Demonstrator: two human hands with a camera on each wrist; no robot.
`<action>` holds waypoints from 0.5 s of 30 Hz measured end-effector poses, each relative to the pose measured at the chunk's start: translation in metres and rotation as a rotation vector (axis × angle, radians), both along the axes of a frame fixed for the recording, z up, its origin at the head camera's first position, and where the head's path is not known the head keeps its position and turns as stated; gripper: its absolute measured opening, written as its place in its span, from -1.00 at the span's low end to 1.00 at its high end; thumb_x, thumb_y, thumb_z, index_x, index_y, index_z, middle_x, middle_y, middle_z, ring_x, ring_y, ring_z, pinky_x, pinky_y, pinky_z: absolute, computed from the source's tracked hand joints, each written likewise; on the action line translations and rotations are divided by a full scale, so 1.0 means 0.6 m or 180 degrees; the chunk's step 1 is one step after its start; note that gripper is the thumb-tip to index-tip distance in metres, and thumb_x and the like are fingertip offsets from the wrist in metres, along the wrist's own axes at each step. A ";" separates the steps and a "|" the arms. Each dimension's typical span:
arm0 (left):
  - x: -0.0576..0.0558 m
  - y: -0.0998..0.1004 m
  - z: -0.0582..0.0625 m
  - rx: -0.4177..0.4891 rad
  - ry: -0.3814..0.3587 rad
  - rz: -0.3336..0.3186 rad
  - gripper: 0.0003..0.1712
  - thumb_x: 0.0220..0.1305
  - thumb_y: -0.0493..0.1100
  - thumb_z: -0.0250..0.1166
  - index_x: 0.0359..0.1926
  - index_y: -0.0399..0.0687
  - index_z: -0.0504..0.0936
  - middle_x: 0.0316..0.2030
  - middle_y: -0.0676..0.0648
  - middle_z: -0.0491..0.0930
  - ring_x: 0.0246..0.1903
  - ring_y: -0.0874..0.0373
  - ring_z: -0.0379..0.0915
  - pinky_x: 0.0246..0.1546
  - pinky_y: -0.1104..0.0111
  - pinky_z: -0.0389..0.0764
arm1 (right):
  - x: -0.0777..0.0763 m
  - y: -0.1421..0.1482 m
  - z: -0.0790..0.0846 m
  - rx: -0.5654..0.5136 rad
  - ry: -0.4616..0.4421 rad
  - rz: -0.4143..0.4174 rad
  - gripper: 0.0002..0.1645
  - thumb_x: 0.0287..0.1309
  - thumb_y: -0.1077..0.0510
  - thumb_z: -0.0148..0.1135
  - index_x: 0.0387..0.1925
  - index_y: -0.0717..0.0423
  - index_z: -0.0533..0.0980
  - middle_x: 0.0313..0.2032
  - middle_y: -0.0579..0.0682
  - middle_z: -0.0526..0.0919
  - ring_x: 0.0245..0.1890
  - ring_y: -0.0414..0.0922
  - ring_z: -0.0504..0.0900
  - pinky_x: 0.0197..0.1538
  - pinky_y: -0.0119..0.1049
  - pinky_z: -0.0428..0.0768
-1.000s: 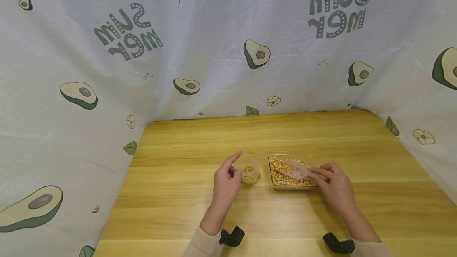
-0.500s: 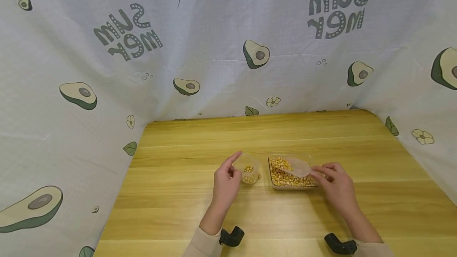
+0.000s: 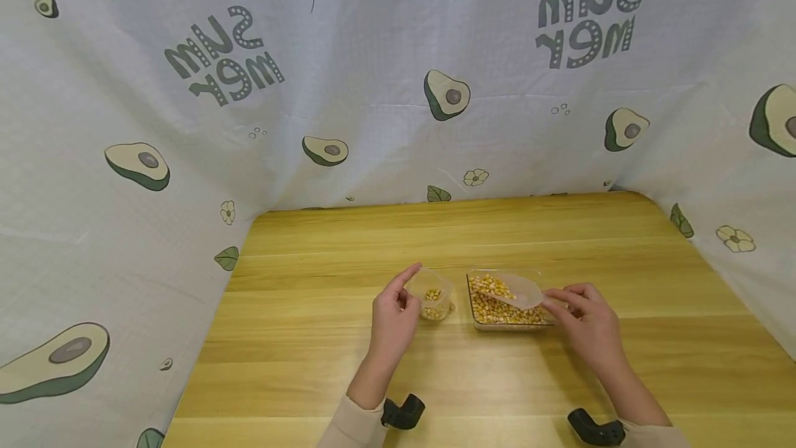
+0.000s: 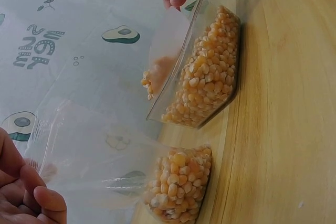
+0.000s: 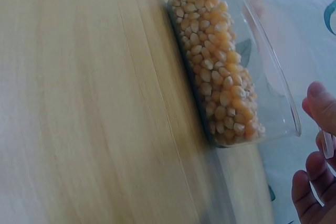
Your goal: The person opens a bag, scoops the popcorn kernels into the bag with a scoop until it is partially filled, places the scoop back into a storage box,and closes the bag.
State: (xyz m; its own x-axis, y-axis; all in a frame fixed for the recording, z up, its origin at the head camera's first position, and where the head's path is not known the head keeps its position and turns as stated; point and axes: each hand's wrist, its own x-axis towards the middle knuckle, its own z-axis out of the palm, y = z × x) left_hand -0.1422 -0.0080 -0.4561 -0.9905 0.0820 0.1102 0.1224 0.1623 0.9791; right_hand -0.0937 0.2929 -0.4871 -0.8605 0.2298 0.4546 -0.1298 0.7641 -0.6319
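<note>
My left hand (image 3: 395, 320) pinches the rim of a clear plastic bag (image 4: 100, 150), holding its mouth up. Corn kernels (image 4: 181, 184) fill the bottom of the bag, which rests on the table. To its right stands a clear rectangular container (image 3: 513, 328), full of corn kernels. With thumb and fingers, my right hand (image 3: 587, 329) grips the handle of a translucent scoop (image 3: 525, 292) from the right. The scoop is just above the corn in the container, bearing kernels at its left end. In the right wrist view, part of the handle shows between my fingers.
A wooden table (image 3: 298, 337) lies under everything. A pale curtain (image 3: 373, 75) printed with avocados closes off the back and both sides. Black curved mounts (image 3: 404, 412) sit at both wrists.
The scoop has come up out of the corn and a little to the right, with kernels on it. My left hand and the bag stay where they were.
</note>
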 end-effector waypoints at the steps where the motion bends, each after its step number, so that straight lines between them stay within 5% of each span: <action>1: 0.000 0.000 0.000 -0.0001 -0.0003 0.0000 -0.35 0.24 -0.44 0.01 0.24 0.16 0.61 -0.61 0.06 0.19 -0.69 0.32 0.02 -0.68 0.57 0.12 | 0.000 0.001 0.000 0.0015 0.0003 0.0007 -0.82 0.02 0.31 0.47 -0.27 0.22 0.75 -0.28 -0.01 0.50 -0.47 -0.52 0.31 -0.45 -0.61 0.34; 15: 0.001 0.000 0.000 0.0039 -0.0040 -0.0012 -0.35 0.25 -0.43 0.01 0.25 0.20 0.60 -0.59 0.05 0.24 -0.68 0.32 0.07 -0.68 0.57 0.14 | 0.000 0.002 0.006 0.0009 0.0072 0.0075 -0.83 0.03 0.32 0.46 -0.26 0.22 0.74 -0.29 -0.04 0.47 -0.44 -0.53 0.32 -0.44 -0.61 0.35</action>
